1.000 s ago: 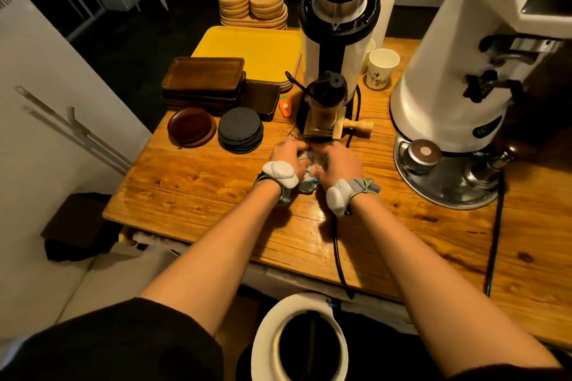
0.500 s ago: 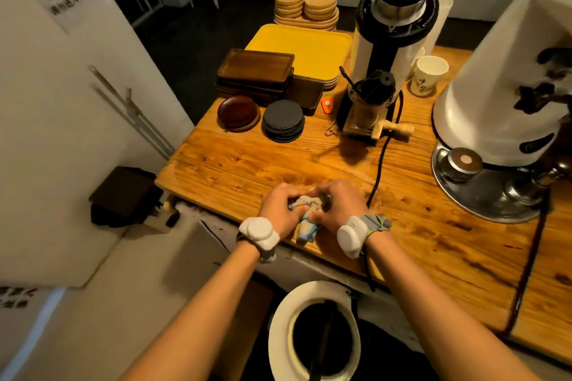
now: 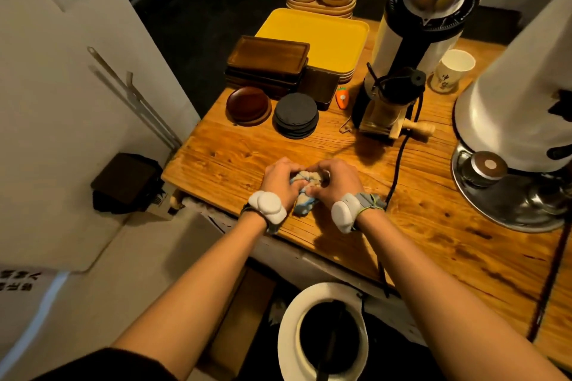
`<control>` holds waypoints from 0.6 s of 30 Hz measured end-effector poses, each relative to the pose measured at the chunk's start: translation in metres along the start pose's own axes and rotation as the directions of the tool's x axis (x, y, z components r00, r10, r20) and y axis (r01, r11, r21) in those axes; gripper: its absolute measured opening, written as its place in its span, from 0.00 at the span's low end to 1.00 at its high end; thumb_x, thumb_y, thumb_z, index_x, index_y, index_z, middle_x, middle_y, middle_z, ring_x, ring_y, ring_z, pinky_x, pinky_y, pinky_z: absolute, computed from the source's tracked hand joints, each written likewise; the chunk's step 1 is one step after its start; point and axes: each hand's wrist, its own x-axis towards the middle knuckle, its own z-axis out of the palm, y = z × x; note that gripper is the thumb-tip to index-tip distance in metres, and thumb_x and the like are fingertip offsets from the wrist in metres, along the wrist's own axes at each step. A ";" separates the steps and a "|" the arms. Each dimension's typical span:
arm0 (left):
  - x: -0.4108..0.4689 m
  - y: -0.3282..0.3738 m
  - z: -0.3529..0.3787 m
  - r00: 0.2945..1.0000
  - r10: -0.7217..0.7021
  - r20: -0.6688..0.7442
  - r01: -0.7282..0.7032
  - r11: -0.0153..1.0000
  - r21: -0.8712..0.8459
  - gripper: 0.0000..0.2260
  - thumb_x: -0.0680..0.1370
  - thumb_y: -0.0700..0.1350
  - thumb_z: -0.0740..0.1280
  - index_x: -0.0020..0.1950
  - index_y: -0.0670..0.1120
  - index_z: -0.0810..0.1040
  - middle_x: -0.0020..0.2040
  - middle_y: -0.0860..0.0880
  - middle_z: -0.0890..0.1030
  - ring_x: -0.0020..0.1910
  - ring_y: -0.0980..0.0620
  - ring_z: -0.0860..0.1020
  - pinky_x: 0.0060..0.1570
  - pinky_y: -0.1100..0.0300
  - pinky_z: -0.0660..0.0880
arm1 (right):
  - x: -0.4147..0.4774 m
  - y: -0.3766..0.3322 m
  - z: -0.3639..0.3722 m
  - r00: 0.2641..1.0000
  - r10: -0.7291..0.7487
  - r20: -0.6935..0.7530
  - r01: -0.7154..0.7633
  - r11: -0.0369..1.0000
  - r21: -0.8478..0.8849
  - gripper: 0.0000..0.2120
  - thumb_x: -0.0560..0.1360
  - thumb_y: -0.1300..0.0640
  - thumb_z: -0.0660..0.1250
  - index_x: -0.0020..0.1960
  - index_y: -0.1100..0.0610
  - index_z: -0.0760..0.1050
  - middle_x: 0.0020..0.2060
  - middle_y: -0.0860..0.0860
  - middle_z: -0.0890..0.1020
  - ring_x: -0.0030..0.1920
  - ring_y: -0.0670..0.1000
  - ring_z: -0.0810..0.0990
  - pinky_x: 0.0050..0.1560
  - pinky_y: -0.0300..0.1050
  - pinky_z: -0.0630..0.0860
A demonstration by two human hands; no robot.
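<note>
- The left hand [image 3: 280,181] and the right hand [image 3: 335,182] meet knuckle to knuckle near the front edge of the bench [image 3: 229,161], each wearing a white wrist device.
- Both hands have their fingers curled round 1 crumpled cloth [image 3: 305,199], pale with blue in it. The left hand grips its 9 o'clock side and the right hand its 3 o'clock side.
- The cloth is bunched between the 2 palms. Its lower end pokes out toward 6 o'clock and touches the wood.
- From the cloth, a stack of black coasters [image 3: 295,116] lies at 12 o'clock, well apart, with a brown saucer [image 3: 247,105] just beside it at 9 o'clock.
- A coffee grinder [image 3: 399,77] stands at 1 o'clock from the cloth, and a small carrot-shaped item [image 3: 342,97] lies just at its 9 o'clock side.
- A black cable [image 3: 399,158] runs from the grinder toward 6 o'clock, passing near the right wrist and over the bench edge.
- Dark wooden trays [image 3: 267,63] are stacked at 11 o'clock, with a yellow tray [image 3: 318,37] behind them.
- A paper cup [image 3: 452,71] sits at 2 o'clock, and a large white machine [image 3: 520,108] fills the 3 o'clock side.
- Below the bench edge, at 6 o'clock, stands a white bin [image 3: 288,331] with a dark inside.
</note>
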 end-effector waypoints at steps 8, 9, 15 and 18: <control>0.071 0.003 -0.021 0.998 0.017 0.055 -0.018 1.000 0.024 0.13 0.75 0.44 0.72 0.58 0.44 0.83 0.55 0.45 0.83 0.57 0.47 0.79 0.50 0.64 0.69 | 0.060 -0.016 -0.006 0.997 0.061 -0.055 -0.062 0.998 -0.026 0.19 0.70 0.55 0.75 0.60 0.48 0.81 0.55 0.53 0.84 0.56 0.54 0.81 0.55 0.45 0.77; 0.073 0.000 -0.022 0.998 0.016 0.054 -0.017 1.000 0.020 0.13 0.75 0.44 0.72 0.59 0.44 0.83 0.57 0.45 0.83 0.58 0.47 0.79 0.53 0.63 0.71 | 0.063 -0.016 -0.006 0.996 0.067 -0.054 -0.069 0.997 -0.030 0.20 0.70 0.55 0.75 0.61 0.49 0.81 0.56 0.53 0.84 0.57 0.54 0.81 0.56 0.46 0.77; 0.049 -0.005 -0.029 0.999 0.024 0.028 -0.022 0.998 -0.064 0.13 0.74 0.43 0.72 0.59 0.45 0.83 0.57 0.46 0.83 0.58 0.47 0.79 0.60 0.55 0.74 | 0.054 -0.018 -0.004 0.996 0.089 -0.032 -0.089 0.996 -0.003 0.19 0.68 0.54 0.77 0.58 0.47 0.82 0.51 0.50 0.85 0.48 0.49 0.80 0.46 0.39 0.73; 0.018 -0.018 -0.031 0.999 -0.007 0.040 0.009 0.998 -0.067 0.13 0.74 0.43 0.73 0.58 0.47 0.84 0.55 0.46 0.83 0.58 0.44 0.78 0.59 0.51 0.74 | 0.035 -0.026 0.008 0.994 0.082 0.066 -0.083 0.996 0.012 0.16 0.65 0.55 0.78 0.52 0.49 0.83 0.46 0.49 0.86 0.46 0.49 0.83 0.43 0.38 0.73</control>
